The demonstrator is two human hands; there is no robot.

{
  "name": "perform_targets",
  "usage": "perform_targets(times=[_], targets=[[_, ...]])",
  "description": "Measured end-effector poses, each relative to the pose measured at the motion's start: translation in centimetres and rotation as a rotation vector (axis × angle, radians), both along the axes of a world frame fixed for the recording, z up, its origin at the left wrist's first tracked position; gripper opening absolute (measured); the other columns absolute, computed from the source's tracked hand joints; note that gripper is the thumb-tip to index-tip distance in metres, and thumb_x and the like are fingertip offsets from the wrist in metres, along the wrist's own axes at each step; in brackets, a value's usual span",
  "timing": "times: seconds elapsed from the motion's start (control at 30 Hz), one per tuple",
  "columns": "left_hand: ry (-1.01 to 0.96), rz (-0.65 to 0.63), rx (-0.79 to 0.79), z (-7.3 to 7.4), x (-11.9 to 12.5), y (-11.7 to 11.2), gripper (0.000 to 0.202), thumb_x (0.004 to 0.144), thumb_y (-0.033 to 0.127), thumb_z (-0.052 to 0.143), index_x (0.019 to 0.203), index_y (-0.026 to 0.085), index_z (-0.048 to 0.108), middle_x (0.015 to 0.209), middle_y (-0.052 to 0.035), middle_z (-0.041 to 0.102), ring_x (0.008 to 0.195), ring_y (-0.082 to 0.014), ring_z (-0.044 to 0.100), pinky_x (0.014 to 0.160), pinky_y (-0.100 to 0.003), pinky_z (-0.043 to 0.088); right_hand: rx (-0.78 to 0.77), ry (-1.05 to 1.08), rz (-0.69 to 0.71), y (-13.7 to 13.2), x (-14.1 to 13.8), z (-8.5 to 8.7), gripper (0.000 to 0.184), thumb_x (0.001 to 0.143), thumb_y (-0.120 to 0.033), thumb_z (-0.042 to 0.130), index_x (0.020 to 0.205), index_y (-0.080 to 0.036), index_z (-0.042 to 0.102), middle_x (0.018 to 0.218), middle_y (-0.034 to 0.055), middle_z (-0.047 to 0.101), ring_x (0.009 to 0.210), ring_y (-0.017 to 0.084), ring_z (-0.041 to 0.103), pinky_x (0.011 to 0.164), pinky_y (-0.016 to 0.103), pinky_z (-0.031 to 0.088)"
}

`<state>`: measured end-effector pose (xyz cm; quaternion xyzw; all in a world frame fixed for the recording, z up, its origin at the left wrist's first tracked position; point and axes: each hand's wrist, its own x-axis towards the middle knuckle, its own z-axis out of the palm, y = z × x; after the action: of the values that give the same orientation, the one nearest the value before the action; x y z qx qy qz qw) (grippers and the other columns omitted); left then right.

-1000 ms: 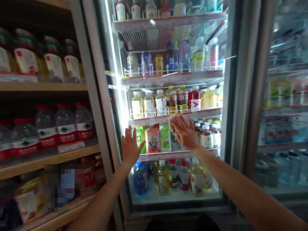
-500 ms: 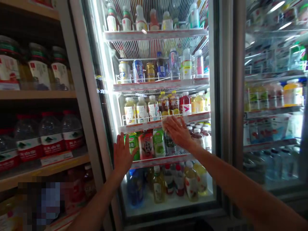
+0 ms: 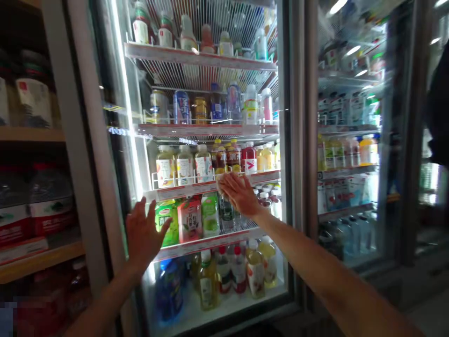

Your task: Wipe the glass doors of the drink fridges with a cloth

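My left hand [image 3: 143, 231] has its fingers spread at the left side of the glass door [image 3: 135, 299], near the frame; it holds nothing. My right hand [image 3: 239, 193] lies with its fingers together in front of the cooler's middle, pressing a pale cloth [image 3: 220, 183], mostly hidden under the fingers. Behind the glass, level with the right hand, are bottles with yellow caps [image 3: 234, 157] and a red drink bottle [image 3: 249, 159]. Green and pink drink packs [image 3: 190, 220] stand on the shelf between my hands.
Wooden shelves [image 3: 35, 135] with large bottles stand to the left, beside the cooler's metal frame. More glass-fronted coolers [image 3: 347, 182] line the right side. A dark shape [image 3: 440, 107] shows at the far right edge.
The view has turned right, so the cooler sits further left and more of the right-hand coolers shows. Both hands keep much the same poses before the glass.
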<state>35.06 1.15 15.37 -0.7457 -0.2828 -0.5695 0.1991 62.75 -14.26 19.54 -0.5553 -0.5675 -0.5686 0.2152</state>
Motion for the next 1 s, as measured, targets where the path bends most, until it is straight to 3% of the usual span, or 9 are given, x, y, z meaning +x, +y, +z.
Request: perform_targets(times=[0.2, 0.27, 0.33, 0.43, 0.57, 0.67, 0.87, 0.93, 1.0], targets=[[-0.041, -0.081, -0.119, 3.8, 0.7, -0.2, 0.081, 0.080, 0.066, 0.037, 0.132, 0.051, -0.023, 0.137, 0.0295, -0.030, 0.138, -0.0391, 0.007, 0.113, -0.060, 0.015, 0.587, 0.527, -0.111, -2.0, 4.5, 4.4, 0.053, 0.090, -0.021, 0.028, 0.143, -0.019, 0.028, 0.142, 0.0175, 0.036, 0.133, 0.032, 0.029, 0.095, 0.061, 0.034], [-0.039, -0.095, -0.134, 4.1, 0.8, -0.6, 0.079, 0.079, 0.066, 0.034, 0.129, 0.054, -0.026, 0.130, 0.0353, -0.034, 0.139, -0.0386, 0.003, 0.114, -0.059, 0.012, 0.498, 0.440, -0.119, -0.6, 2.2, 4.5, 0.053, 0.089, -0.022, 0.032, 0.142, -0.022, 0.029, 0.143, 0.0127, 0.036, 0.135, 0.028, 0.028, 0.100, 0.055, 0.033], [-0.018, -0.112, -0.125, 4.2, 0.7, -0.8, 0.079, 0.079, 0.065, 0.033, 0.130, 0.053, -0.026, 0.129, 0.0364, -0.034, 0.139, -0.0376, 0.003, 0.114, -0.057, 0.012, 0.171, 0.188, -0.114, 1.4, -1.0, 3.5, 0.055, 0.089, -0.022, 0.036, 0.142, -0.025, 0.028, 0.148, 0.0052, 0.030, 0.138, 0.025, 0.020, 0.109, 0.049, 0.025], [0.003, -0.138, -0.082, 4.2, 0.3, -0.7, 0.084, 0.076, 0.066, 0.034, 0.135, 0.047, -0.022, 0.133, 0.0321, -0.033, 0.139, -0.0386, 0.003, 0.114, -0.058, 0.015, -0.148, -0.156, -0.074, 2.6, -3.5, 2.0, 0.057, 0.089, -0.022, 0.039, 0.143, -0.031, 0.023, 0.149, -0.0021, 0.028, 0.140, 0.019, 0.014, 0.114, 0.045, 0.015], [-0.002, -0.118, -0.115, 3.9, 0.2, -0.1, 0.081, 0.078, 0.065, 0.034, 0.137, 0.046, -0.018, 0.138, 0.0266, -0.030, 0.139, -0.0389, 0.006, 0.113, -0.058, 0.016, 0.228, 0.192, -0.102, 0.5, 0.1, 4.0, 0.055, 0.090, -0.023, 0.034, 0.144, -0.027, 0.021, 0.147, 0.0062, 0.032, 0.138, 0.024, 0.022, 0.108, 0.053, 0.022], [-0.031, -0.070, -0.128, 3.3, 0.5, 0.2, 0.081, 0.080, 0.068, 0.031, 0.144, 0.034, -0.007, 0.149, 0.0115, -0.019, 0.139, -0.0371, 0.008, 0.113, -0.056, 0.017, 0.487, 0.483, -0.117, 0.4, 2.0, 5.2, 0.056, 0.091, -0.023, 0.026, 0.146, -0.023, 0.015, 0.148, 0.0135, 0.026, 0.137, 0.031, 0.020, 0.101, 0.062, 0.025], [0.001, -0.013, -0.120, 2.6, 0.3, 0.4, 0.081, 0.084, 0.063, 0.033, 0.143, 0.008, 0.022, 0.152, -0.0173, 0.009, 0.140, -0.0347, 0.009, 0.111, -0.052, 0.019, -0.034, -0.170, 0.009, 2.0, -1.9, 1.1, 0.049, 0.091, -0.024, 0.037, 0.139, -0.031, 0.034, 0.146, 0.0007, 0.033, 0.137, 0.019, 0.022, 0.111, 0.043, 0.022], [0.028, 0.003, -0.111, 2.6, 0.0, 0.4, 0.078, 0.086, 0.059, 0.034, 0.141, 0.006, 0.025, 0.151, -0.0204, 0.013, 0.140, -0.0330, 0.008, 0.112, -0.050, 0.019, 0.026, -0.143, -0.027, 0.4, -0.2, 1.5, 0.046, 0.091, -0.025, 0.037, 0.137, -0.031, 0.038, 0.144, 0.0013, 0.037, 0.135, 0.019, 0.026, 0.110, 0.043, 0.023], [0.034, 0.022, -0.107, 2.2, 0.0, 0.4, 0.073, 0.087, 0.055, 0.035, 0.141, 0.007, 0.025, 0.151, -0.0206, 0.014, 0.140, -0.0316, 0.007, 0.112, -0.049, 0.018, 0.282, 0.166, -0.135, -1.8, 3.3, 2.3, 0.044, 0.092, -0.027, 0.035, 0.136, -0.023, 0.040, 0.143, 0.0081, 0.038, 0.133, 0.022, 0.029, 0.107, 0.047, 0.026]])
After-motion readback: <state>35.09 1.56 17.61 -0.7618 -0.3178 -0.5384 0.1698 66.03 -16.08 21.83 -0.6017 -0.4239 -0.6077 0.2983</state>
